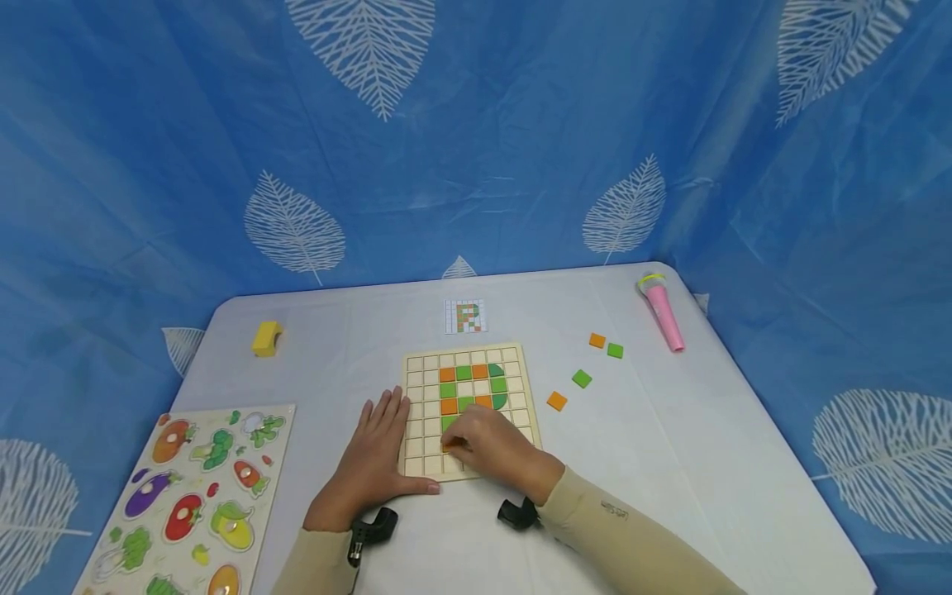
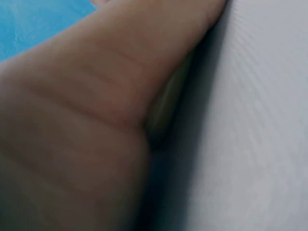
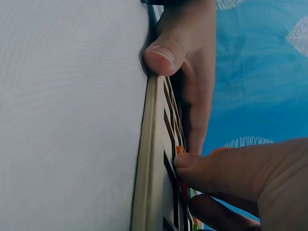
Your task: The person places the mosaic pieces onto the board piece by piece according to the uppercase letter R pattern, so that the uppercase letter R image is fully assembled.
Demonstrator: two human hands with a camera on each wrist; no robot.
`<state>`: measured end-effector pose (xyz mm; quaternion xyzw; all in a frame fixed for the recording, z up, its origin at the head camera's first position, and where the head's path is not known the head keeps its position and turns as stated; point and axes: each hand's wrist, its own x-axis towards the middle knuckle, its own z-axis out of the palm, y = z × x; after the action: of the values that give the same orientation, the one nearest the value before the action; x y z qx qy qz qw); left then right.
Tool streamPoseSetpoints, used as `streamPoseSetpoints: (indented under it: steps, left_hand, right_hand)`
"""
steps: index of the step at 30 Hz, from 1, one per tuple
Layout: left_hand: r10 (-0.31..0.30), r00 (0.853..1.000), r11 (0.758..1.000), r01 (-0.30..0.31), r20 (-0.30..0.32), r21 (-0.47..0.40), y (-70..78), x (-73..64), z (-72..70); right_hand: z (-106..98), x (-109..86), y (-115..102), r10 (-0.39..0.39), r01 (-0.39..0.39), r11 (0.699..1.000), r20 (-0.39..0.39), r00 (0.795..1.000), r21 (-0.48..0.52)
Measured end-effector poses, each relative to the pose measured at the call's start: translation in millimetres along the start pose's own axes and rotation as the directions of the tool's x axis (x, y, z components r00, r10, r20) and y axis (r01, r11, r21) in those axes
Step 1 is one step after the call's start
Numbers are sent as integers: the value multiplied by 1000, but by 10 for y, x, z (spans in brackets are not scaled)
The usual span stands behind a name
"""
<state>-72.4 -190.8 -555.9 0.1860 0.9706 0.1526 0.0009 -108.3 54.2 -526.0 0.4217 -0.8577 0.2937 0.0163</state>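
A wooden grid board (image 1: pixel 414 434) lies on the table, with orange, green and dark-green rounded tiles forming part of a pattern in its cells. My left hand (image 1: pixel 375 454) lies with fingers straight along the board's left side, its thumb by the near edge. Over the board's lower middle, my right hand (image 1: pixel 491 442) pinches an orange square tile (image 3: pixel 179 149) between thumb and fingers, right at the grid. The right hand hides several cells beneath it. In the left wrist view, mostly the blurred palm and wrist show.
A pattern card (image 1: pixel 466 316) lies behind the board. Loose orange (image 1: pixel 557 401) and green tiles (image 1: pixel 582 378) are scattered to the right. A pink toy microphone (image 1: pixel 664 314) lies far right, a yellow block (image 1: pixel 266 339) far left. A vegetable puzzle board (image 1: pixel 201 471) occupies the near left.
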Motion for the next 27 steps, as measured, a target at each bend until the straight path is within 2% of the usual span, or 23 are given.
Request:
streamPoseSetpoints:
  steps: [5, 13, 27]
  left_hand:
    - [5, 1000, 1000, -5, -8, 8, 11, -2, -6]
    - [-1, 1000, 1000, 2, -7, 25, 18, 0, -10]
    - [-12, 1000, 1000, 12, 1, 20, 20, 9, 5]
  right_hand:
    - [-56, -73, 78, 31, -29, 998, -25, 999, 49]
    - [-199, -186, 266, 91, -77, 993, -146, 985, 94]
    - [-460, -387, 561, 205, -191, 979, -277, 939, 76]
